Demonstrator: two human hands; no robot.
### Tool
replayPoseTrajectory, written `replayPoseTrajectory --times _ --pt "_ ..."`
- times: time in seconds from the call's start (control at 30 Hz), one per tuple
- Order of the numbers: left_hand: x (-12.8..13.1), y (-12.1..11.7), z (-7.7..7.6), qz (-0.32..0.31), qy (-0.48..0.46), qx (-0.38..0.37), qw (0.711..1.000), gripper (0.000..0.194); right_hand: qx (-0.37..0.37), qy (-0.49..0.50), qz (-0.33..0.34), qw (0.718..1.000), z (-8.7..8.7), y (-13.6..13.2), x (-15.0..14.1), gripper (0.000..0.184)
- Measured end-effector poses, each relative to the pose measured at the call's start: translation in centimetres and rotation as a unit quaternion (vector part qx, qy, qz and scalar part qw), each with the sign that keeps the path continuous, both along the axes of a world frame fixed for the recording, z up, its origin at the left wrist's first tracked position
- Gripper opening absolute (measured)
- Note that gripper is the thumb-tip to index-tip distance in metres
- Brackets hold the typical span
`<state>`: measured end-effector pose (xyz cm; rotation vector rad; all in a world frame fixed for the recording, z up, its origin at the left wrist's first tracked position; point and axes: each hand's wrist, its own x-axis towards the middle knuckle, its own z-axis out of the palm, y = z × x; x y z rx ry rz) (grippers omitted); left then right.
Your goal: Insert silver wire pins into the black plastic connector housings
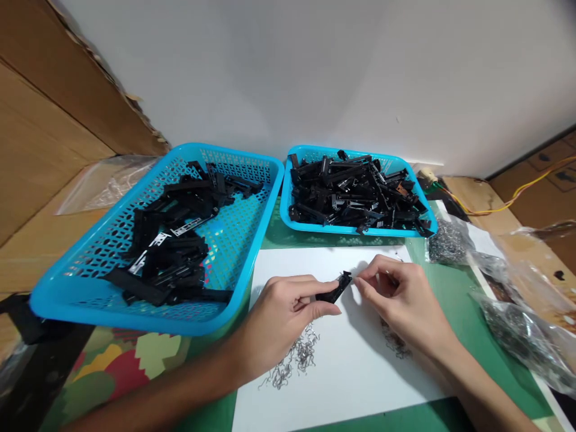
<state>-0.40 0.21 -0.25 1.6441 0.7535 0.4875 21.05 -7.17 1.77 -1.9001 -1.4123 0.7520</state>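
Observation:
My left hand (292, 306) pinches a small black plastic part (335, 290) between thumb and fingers, above a white sheet (351, 372). My right hand (400, 294) is closed in a pinch at the part's right end. Whatever lies between those right fingertips is too small to make out. Below my left hand, a loose pile of tiny bent metal wire pieces (294, 360) rests on the sheet. Another pile of small wire pieces (396, 345) lies partly hidden under my right hand.
A blue basket (265, 240) with black parts stands at left; a fuller blue basket (351, 229) sits behind the sheet. Plastic bags of metal pieces (522, 330) lie at right. Cardboard (54, 108) rises at left, and yellow wires (508, 201) cross the right back.

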Motion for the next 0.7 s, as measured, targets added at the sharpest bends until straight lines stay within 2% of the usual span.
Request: replayPoseTrajectory --times 0.3,0.43,0.53,0.7 --pt "0.1 -0.1 0.2 -0.009 0.014 0.005 1.0 0.016 0.057 -0.055 0.025 0.997 -0.8 -0.2 -0.5 0.018" --pt "0.3 0.0 0.6 -0.015 0.014 -0.001 1.0 0.021 0.068 -0.061 0.044 0.995 -1.1 -0.4 -0.6 0.02" --pt "0.4 0.0 0.9 -0.008 0.014 0.005 1.0 0.023 0.056 -0.057 0.058 0.995 -0.8 -0.3 -0.4 0.02" --pt "0.3 0.0 1.0 -0.008 0.024 0.014 1.0 0.022 -0.011 -0.039 0.089 0.995 0.5 -0.2 0.6 0.018"
